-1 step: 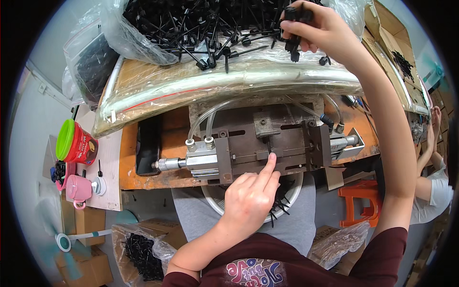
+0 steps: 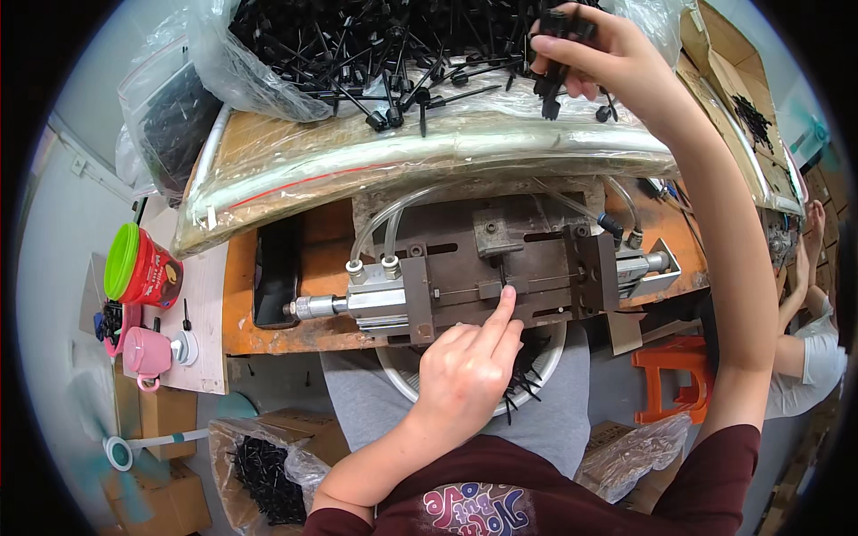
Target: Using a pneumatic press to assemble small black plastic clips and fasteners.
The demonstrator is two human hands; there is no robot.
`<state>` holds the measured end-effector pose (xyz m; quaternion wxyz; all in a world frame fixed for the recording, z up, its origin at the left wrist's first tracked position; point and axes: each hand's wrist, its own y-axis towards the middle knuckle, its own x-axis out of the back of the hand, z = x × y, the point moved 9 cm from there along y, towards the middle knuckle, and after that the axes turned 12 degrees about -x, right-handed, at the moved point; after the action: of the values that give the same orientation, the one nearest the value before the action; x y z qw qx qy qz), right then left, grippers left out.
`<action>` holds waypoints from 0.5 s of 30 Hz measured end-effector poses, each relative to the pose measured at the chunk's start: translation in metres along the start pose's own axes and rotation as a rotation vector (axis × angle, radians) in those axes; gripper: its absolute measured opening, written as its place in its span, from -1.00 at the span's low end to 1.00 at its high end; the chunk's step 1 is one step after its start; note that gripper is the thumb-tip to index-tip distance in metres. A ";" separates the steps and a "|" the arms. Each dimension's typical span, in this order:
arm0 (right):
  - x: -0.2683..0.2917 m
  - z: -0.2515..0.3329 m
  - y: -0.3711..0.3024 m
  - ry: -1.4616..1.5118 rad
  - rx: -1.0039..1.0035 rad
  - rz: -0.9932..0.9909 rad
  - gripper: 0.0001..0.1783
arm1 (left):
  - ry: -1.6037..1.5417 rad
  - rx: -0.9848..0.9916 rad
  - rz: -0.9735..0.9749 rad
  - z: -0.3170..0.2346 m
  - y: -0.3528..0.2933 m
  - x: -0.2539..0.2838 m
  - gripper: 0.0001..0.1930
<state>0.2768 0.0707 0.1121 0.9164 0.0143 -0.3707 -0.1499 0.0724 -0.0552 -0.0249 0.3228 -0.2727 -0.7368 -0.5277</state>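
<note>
Head view, looking down at a table (image 2: 268, 335).

- Left hand (image 2: 465, 371): centre of the frame, index finger stretched out, tip touching a small black pin (image 2: 503, 279) in the slot of the metal jig (image 2: 500, 268); the other fingers are curled in, gripping nothing.
- Right hand (image 2: 608, 62): top right of the frame, fingers pinched together on a bunch of black parts (image 2: 559, 40), held above the heap.
- Heap of black parts (image 2: 375, 54): top centre, lying on clear plastic sheet (image 2: 402, 152) that covers the far edge of the table.
- Jig: mid-frame, with an air cylinder (image 2: 357, 304) at its left and clear hoses (image 2: 393, 223) arching above.
- White bowl (image 2: 536, 380): below the jig, on the lap, holding black parts.
- Red can (image 2: 143, 268) with green lid, pink cup (image 2: 147, 353): left edge.
- Orange stool (image 2: 670, 375): right of centre.
- Another person's arm (image 2: 804, 348): far right.
</note>
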 end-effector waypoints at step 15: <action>-0.113 -0.062 -0.184 0.684 -0.556 0.515 -0.73 | -0.474 0.064 -0.218 0.009 -0.003 0.034 -0.49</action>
<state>0.1940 -0.0784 -0.0342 0.9618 -0.2736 0.0129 0.0013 0.0466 -0.0457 -0.0030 0.0911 -0.2973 -0.8332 -0.4572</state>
